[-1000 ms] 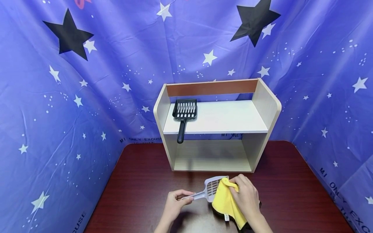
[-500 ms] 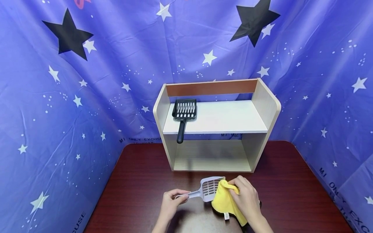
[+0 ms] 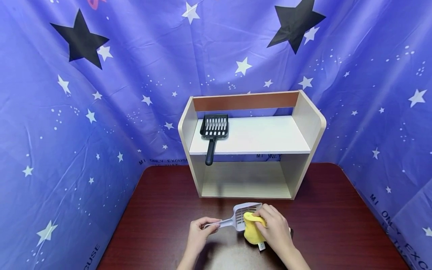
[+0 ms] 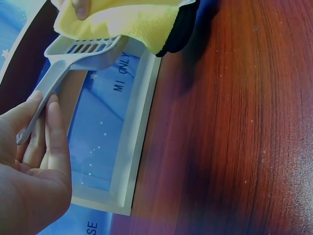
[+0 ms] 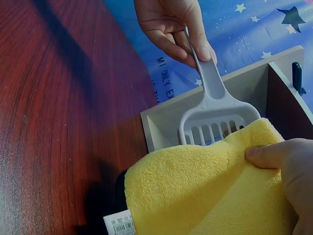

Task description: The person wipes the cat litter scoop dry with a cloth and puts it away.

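My left hand (image 3: 199, 234) pinches the handle of a light grey slotted litter scoop (image 3: 240, 216) between thumb and fingers, the scoop's head pointing right. In my right hand (image 3: 275, 230) is a yellow cloth (image 3: 253, 232) with a dark underside and a white tag (image 5: 120, 223). The cloth lies over the front part of the scoop's head and hides it in the right wrist view, where my right thumb (image 5: 266, 155) presses on it. In the left wrist view the scoop (image 4: 85, 54) is raised above the table, its handle between thumb and fingertips.
A two-level wooden shelf (image 3: 251, 180) stands at the back of the dark red table (image 3: 155, 210). On its white upper board lies a black slotted scoop (image 3: 214, 127), its handle jutting past the front edge. A blue star-patterned curtain (image 3: 141, 75) surrounds the table.
My left hand and the scoop have shifted slightly left. My right hand has moved left with the cloth, which is now bunched smaller over the scoop's head.
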`<state>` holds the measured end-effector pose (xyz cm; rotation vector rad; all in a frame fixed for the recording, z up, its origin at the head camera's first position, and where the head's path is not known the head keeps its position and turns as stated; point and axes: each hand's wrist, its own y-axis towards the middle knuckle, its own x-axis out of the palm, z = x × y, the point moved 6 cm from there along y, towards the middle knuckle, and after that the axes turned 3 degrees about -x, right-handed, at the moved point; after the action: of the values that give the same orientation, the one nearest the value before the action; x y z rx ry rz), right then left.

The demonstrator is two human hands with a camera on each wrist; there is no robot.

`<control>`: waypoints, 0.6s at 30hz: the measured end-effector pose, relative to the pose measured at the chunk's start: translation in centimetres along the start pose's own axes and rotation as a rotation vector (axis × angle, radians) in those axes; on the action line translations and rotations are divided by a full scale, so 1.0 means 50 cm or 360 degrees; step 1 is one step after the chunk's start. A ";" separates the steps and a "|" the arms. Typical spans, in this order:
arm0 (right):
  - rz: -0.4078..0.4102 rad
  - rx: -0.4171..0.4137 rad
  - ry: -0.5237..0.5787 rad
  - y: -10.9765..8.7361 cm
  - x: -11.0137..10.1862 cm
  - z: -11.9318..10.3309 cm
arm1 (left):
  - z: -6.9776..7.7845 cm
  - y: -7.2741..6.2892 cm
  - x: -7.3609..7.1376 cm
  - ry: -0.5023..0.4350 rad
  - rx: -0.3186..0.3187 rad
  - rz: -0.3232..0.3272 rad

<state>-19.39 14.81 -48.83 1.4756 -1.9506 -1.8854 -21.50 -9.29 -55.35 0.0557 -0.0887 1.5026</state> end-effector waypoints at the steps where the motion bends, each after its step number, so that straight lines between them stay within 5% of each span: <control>1: 0.0002 -0.0011 -0.0007 0.001 0.001 -0.002 | 0.000 0.000 0.001 0.0005 0.0006 -0.0003; 18: -0.0031 0.0070 -0.0119 0.004 0.021 -0.011 | 0.002 -0.016 0.030 0.0018 0.0046 -0.0100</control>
<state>-19.74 13.69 -49.11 1.4610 -2.0294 -1.9451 -20.59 -7.86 -55.12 0.0729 -0.0558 1.4410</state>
